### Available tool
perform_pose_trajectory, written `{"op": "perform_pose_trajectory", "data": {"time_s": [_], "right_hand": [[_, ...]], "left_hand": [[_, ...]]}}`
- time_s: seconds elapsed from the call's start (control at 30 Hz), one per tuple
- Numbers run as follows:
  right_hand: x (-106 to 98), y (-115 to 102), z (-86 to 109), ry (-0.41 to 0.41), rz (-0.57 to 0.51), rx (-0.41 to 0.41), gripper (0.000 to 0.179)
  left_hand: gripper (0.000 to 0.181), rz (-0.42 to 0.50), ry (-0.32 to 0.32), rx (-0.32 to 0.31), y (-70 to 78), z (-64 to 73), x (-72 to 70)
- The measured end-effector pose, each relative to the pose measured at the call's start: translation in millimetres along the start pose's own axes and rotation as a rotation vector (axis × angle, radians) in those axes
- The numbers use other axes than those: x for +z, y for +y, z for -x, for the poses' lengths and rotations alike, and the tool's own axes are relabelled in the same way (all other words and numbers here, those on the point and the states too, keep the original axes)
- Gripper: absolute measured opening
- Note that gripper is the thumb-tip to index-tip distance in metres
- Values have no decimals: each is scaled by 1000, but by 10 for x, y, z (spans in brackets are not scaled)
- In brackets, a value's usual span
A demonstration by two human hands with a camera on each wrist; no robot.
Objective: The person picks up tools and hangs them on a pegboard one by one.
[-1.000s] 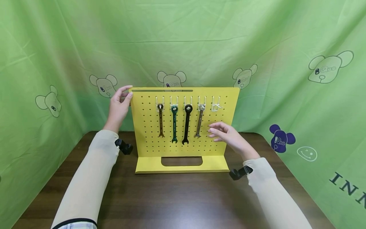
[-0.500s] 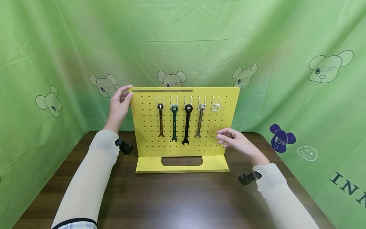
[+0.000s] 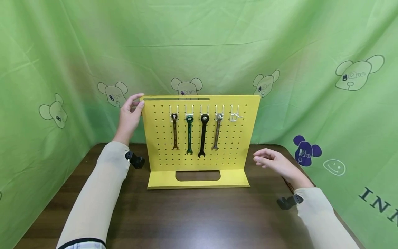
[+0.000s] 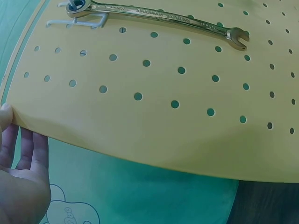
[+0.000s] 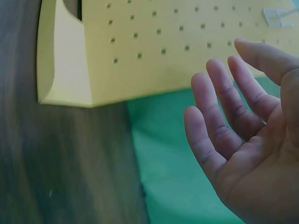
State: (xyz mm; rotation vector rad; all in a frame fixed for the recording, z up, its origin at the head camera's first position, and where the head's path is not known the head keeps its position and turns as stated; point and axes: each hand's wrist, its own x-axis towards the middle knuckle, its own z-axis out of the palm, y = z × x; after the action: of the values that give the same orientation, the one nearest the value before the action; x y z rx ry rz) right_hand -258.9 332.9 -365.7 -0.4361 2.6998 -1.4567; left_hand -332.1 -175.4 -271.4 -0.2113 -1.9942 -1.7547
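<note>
A yellow pegboard (image 3: 199, 164) stands upright on the table. My left hand (image 3: 130, 116) pinches its upper left edge, thumb in front and fingers behind; the left wrist view shows this hand (image 4: 23, 182) at the board's edge. Four-in-a-row is not counted here: several combination wrenches hang from hooks, among them a bronze one (image 3: 175, 133), a green one (image 3: 190, 135), a black one (image 3: 203, 136) and a silver-grey one (image 3: 216, 133). The rightmost hook (image 3: 235, 116) bears no wrench. Right of the board, my right hand (image 3: 276, 164) hovers with loosely bent fingers, holding nothing.
The dark wooden table (image 3: 192, 214) extends in front of the board. A green curtain (image 3: 199, 52) with printed bear heads surrounds the table at the back and sides. The board's base (image 3: 161, 178) juts forward and has a wide cutout.
My right hand has moved right and down, away from the front of the board to beside it. My left hand stays on the board's edge, and the wrenches hang as before.
</note>
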Motion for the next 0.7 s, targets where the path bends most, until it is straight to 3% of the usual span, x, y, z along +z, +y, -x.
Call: {"op": "perform_pose_trajectory", "data": {"time_s": [0.47, 0.7], "right_hand": [[-311, 571, 290, 51, -43, 121, 40], [-393, 788, 427, 58, -65, 193, 22]], "left_hand": [[35, 0, -9, 10, 8, 0, -3], [36, 1, -10, 13, 2, -7, -2]]}}
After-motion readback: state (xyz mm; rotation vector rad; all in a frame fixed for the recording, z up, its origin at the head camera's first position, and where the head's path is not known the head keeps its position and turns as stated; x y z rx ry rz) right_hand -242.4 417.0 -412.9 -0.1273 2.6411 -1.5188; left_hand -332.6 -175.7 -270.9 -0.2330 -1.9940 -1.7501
